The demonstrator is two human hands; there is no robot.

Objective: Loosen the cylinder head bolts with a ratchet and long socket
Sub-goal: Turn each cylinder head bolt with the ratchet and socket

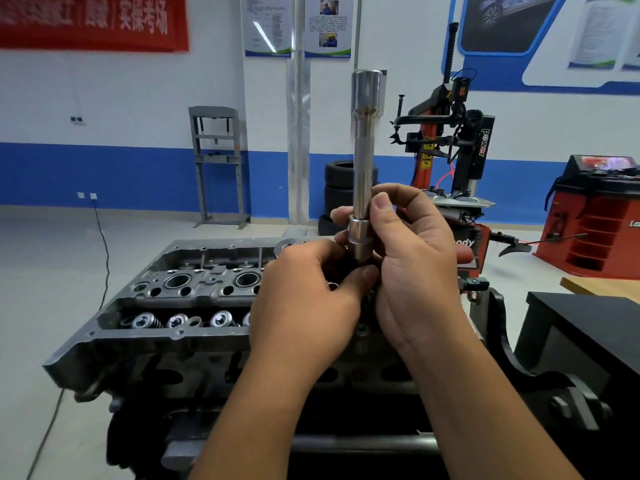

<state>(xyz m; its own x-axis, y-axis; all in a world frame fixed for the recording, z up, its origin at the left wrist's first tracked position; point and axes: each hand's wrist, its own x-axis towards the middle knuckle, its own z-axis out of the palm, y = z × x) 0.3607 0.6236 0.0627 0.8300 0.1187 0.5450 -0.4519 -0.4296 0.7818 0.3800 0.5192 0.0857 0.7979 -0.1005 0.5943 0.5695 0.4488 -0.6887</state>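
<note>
Right hand [412,258] grips the socket [363,150] upright; left hand [311,292] pinches its base. Poor seating risks a drop onto the head [166,306] below.

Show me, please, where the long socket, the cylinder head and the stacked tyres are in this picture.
long socket [363,150]: head view, middle of its chrome shaft.
cylinder head [194,289]: head view, top face between two round bores.
stacked tyres [337,188]: head view, sidewall of the middle tyre.

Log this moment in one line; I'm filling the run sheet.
left hand: grips socket base | right hand: grips long socket upright | cylinder head: untouched
</note>
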